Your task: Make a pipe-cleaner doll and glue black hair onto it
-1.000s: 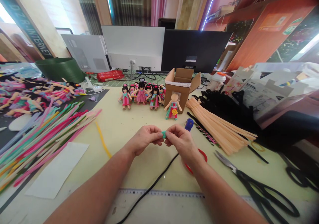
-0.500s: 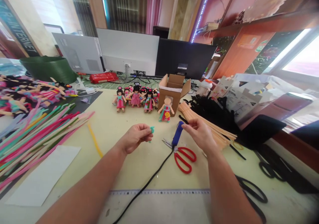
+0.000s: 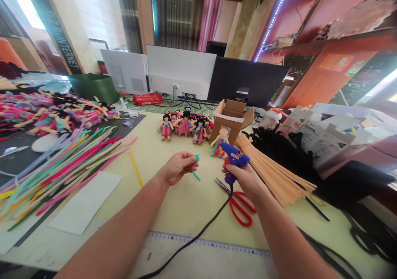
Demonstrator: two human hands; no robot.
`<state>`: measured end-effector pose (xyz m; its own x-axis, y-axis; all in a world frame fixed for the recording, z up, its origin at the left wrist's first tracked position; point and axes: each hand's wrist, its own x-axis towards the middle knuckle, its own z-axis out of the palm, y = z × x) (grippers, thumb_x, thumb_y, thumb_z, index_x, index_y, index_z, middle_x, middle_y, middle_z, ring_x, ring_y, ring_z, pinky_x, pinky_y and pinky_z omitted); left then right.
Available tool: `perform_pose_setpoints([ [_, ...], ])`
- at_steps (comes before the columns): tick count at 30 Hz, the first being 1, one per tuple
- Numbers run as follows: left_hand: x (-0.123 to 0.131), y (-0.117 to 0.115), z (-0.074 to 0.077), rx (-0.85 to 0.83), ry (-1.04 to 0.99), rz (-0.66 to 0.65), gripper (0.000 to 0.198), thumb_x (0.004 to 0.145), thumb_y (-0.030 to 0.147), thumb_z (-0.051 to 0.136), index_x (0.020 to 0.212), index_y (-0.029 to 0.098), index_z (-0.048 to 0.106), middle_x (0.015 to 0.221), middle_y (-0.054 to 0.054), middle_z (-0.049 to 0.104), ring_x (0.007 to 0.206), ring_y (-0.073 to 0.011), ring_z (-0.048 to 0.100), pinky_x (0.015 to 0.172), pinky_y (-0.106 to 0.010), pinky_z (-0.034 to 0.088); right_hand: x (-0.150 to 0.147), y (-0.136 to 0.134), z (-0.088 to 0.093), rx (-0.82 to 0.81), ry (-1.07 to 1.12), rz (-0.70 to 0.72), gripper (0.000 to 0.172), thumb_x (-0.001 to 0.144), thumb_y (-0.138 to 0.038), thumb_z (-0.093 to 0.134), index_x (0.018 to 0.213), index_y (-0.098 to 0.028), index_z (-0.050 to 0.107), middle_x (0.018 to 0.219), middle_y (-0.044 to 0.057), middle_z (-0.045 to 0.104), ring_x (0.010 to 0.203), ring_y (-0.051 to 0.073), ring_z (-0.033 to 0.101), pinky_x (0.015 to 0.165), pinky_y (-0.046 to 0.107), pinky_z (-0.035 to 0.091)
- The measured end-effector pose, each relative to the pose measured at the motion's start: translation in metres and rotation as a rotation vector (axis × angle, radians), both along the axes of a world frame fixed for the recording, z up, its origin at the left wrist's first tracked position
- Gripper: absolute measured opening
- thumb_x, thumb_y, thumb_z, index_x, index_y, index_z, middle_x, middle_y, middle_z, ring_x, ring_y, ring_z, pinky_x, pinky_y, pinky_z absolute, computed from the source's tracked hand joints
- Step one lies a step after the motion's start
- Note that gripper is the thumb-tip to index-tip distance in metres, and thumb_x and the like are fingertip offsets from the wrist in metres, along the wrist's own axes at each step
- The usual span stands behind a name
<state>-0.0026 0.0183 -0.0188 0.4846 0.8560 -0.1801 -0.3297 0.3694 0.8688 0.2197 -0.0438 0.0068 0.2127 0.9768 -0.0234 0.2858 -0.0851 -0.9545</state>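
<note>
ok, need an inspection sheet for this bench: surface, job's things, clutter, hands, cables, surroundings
Surface: pale yellow mat, ruler along its near side.
Job's things: blue glue gun; small teal piece, details too small to tell.
Clutter: red-handled scissors on the mat, coloured stems at left, peach stems at right.
Hands: left hand pinches the teal piece; right hand grips the glue gun.
Cables: black cord runs from the gun across mat and ruler.
Surroundings: dolls, cardboard box, white monitor beyond.

A white monitor (image 3: 181, 68) stands beside a black monitor (image 3: 248, 78); a red packet (image 3: 148, 99) lies near a green bin (image 3: 93, 87).
</note>
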Motion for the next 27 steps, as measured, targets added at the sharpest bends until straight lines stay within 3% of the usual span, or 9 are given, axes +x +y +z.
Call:
perform_pose_setpoints([
  [3,-0.001,0.002,0.001,-0.017,-0.014,0.037,0.035,0.059,0.033,0.084,0.073,0.012,0.059,0.062,-0.001,0.065,0.051,-0.0062,0.058,0.051,-0.016,0.042,-0.015,-0.009,0.005,-0.006,0.184,0.122,0.032,0.073,-0.032,0.064,0.1,-0.017,0.06,0.075,0.0,0.061,0.067,0.014,0.059,0.063,0.026,0.047],
  [6,-0.002,0.003,0.002,-0.051,-0.015,0.057,0.034,0.058,0.032,0.084,0.071,0.012,0.059,0.06,-0.001,0.065,0.049,-0.006,0.058,0.05,-0.015,0.042,-0.023,-0.018,0.002,-0.043,0.257,0.103,0.036,0.076,-0.046,0.065,0.095,-0.016,0.06,0.066,-0.002,0.055,0.059,0.012,0.052,0.057,0.026,0.042],
  [10,-0.002,0.004,0.0,-0.06,0.002,0.069,0.032,0.06,0.03,0.083,0.071,0.012,0.059,0.06,-0.001,0.065,0.049,-0.0062,0.058,0.05,-0.015,0.042,-0.023,-0.027,0.001,-0.112,0.16,0.134,0.045,0.079,-0.058,0.059,0.093,-0.015,0.061,0.062,-0.002,0.052,0.059,0.013,0.049,0.055,0.025,0.039],
  [27,0.002,0.004,-0.005,-0.074,-0.06,0.026,0.031,0.064,0.031,0.082,0.072,0.013,0.058,0.063,-0.001,0.065,0.051,-0.0066,0.059,0.052,-0.016,0.044,-0.031,-0.03,-0.001,-0.157,0.069,0.127,0.045,0.077,-0.059,0.057,0.084,-0.015,0.059,0.054,-0.004,0.044,0.051,0.011,0.039,0.044,0.023,0.028],
])
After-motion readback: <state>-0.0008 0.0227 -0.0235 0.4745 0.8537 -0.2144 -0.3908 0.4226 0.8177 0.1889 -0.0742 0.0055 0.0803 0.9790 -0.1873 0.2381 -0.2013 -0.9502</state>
